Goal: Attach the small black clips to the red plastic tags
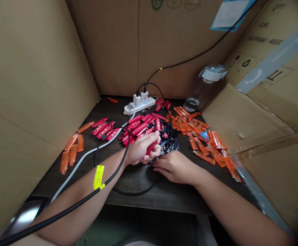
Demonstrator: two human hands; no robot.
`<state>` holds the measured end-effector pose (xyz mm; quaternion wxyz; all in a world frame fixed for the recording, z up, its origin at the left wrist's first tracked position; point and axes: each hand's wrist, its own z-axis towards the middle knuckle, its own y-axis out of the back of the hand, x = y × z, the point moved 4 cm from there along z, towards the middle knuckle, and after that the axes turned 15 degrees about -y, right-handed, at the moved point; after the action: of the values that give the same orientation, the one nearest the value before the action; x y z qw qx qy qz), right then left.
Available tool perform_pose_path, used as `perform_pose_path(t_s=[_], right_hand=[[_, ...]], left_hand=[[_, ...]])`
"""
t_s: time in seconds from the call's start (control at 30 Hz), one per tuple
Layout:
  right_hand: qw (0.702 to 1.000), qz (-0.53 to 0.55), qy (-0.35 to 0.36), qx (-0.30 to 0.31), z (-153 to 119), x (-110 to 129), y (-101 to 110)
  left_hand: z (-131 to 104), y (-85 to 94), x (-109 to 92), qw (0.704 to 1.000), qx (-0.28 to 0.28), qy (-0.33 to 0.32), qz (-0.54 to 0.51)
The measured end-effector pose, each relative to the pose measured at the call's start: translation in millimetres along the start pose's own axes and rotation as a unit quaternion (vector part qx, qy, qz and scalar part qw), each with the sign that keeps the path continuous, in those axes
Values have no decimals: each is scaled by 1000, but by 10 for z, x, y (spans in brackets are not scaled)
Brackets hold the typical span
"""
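Near the middle of the dark table, my left hand (pixel 145 148) is closed around a red piece, part of which shows between thumb and fingers. Just to its right, my right hand (pixel 176 166) has its fingertips pressed together beside a pile of small black parts (pixel 171 136); whatever they pinch is too small to make out. Behind my left hand lies a heap of red pieces (pixel 140 129), with a smaller red group (pixel 103 130) to its left. Orange pieces (pixel 202 140) are spread out on the right, and several more orange pieces (pixel 72 154) lie at the left.
A white power strip (pixel 140 106) with plugs stands at the back. A clear bottle (pixel 202 89) is at the back right. Cardboard walls (pixel 113 44) surround the table (pixel 149 200). A black cable (pixel 79 203) crosses over my left forearm; a grey cable (pixel 83 157) runs across the table.
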<state>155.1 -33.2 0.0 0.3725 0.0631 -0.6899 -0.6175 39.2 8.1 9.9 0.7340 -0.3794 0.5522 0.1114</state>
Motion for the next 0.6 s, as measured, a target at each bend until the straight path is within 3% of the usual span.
perform_pose_path(t_s=[0.07, 0.13, 0.2, 0.3, 0.37, 0.43, 0.6], right_hand=[[994, 98, -23, -37, -10, -29, 106], [965, 235, -66, -93, -32, -95, 240], [903, 397, -98, -134, -61, -165, 344], [772, 612, -119, -125, -70, -214, 382], [709, 683, -143, -98, -52, -219, 354], [668, 722, -165, -75, -31, -226, 316], [607, 771, -186, -42, -10, -259, 254]], left_hand=[[1, 18, -3, 1000, -3, 2, -3], [-4, 37, -4, 1000, -10, 9, -3], [-10, 52, 9, 1000, -16, 22, -11], [-7, 70, 43, 998, -32, 36, -29], [0, 80, 72, 998, -48, 40, -30], [8, 81, 103, 997, -63, 45, -24], [21, 60, 152, 995, -86, 46, -16]])
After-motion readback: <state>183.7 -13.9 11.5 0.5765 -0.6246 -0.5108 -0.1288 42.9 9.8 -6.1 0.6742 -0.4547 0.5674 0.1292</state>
